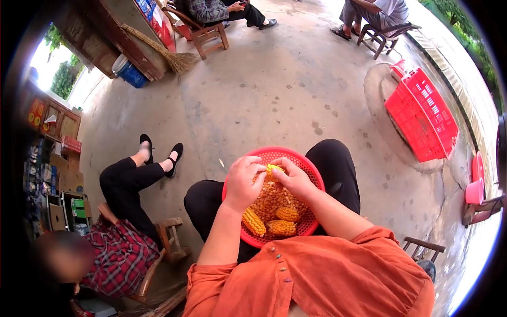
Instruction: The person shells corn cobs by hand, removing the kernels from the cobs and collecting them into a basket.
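Round red perforated basket (316,179) in the lap, dark-trousered knees (335,164) on either side of it. Left hand (244,182) and right hand (297,181) meet over its far half, fingers curled in close, both gripping one short yellow corn cob (272,169) between them. Left fingertips on its left side, right thumb and fingers on its right. Much of the cob is covered by the fingers; how far it has been stripped, cannot tell.

Under the hands, loose kernels (268,199), orange-yellow, heaped in the basket. Three more cobs lie in its near half: a long one (254,222) slanting against the left wall, a shorter one (281,228) nearest the body, a third (288,214) just beyond that one. Kernel rows show on all three.

Orange shirt (317,264) close behind the basket, buttons down the front, sleeves at the elbows.

Concrete floor (237,116) all round, dark spots scattered across it. To the left, a person in red plaid (124,256), seated. Farther off, two more seated people (211,10) (383,16). Red slotted crate (422,113) to the right, pink basin (475,191) nearer. Straw broom (177,59) and blue bucket (130,72) at far left.
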